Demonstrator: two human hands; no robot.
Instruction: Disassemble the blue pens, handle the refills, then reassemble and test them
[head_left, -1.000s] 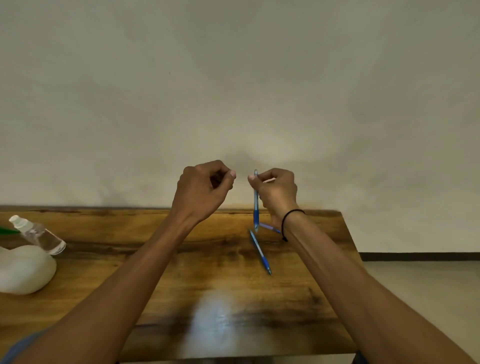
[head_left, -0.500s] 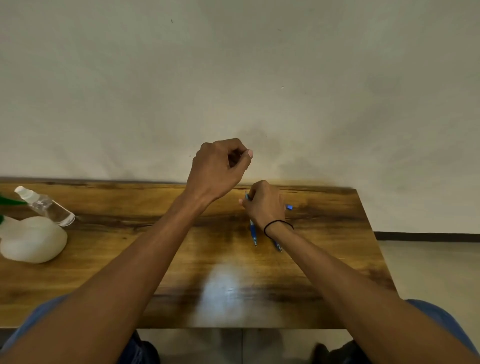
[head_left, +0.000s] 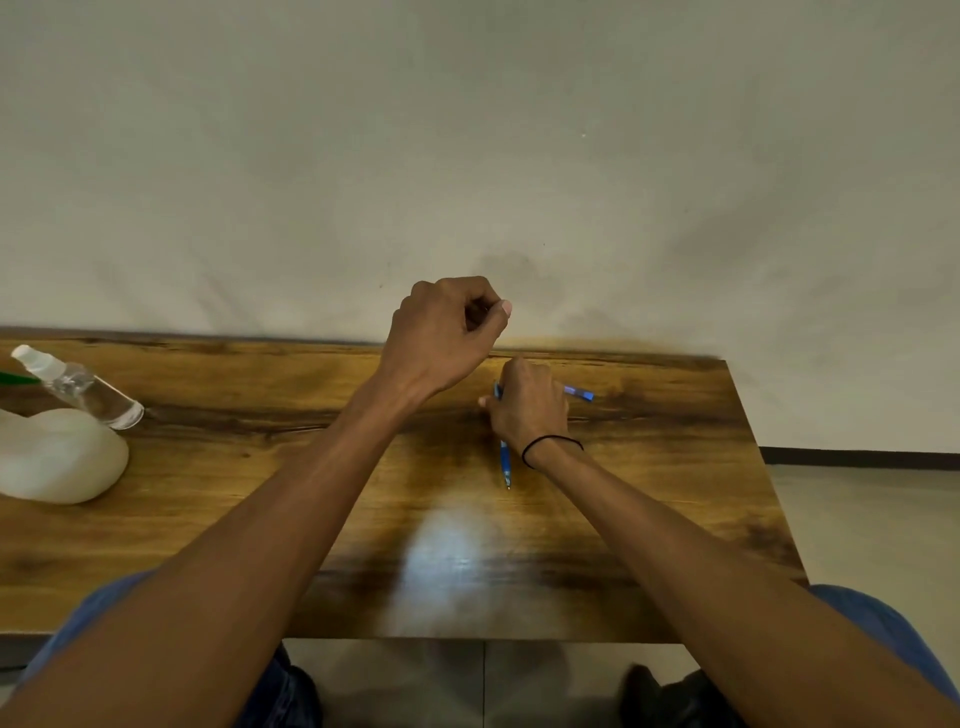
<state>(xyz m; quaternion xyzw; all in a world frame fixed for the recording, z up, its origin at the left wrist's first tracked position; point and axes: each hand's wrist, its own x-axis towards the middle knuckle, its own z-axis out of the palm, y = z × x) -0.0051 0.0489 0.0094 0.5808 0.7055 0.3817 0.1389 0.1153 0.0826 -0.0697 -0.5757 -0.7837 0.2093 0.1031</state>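
My right hand (head_left: 530, 410) is low over the wooden table (head_left: 260, 467), with its fingers curled round a blue pen (head_left: 505, 460). The pen's tip points toward me, on or just above the wood. A second blue pen (head_left: 579, 393) lies on the table, and only its end shows past the right side of that hand. My left hand (head_left: 447, 332) hovers above and to the left of the right hand. Its fingers are curled and the thumb is against the forefinger, with nothing visible between them.
A clear spray bottle (head_left: 78, 387) lies at the table's far left, beside a white rounded object (head_left: 57, 452) and a green tip (head_left: 15, 378). A plain wall stands right behind the table. The table's right edge is near the pens, with floor beyond it.
My right hand has come down from an upright hold in the air to the table, carrying the pen. The left hand stayed raised and curled. The view tilted downward.
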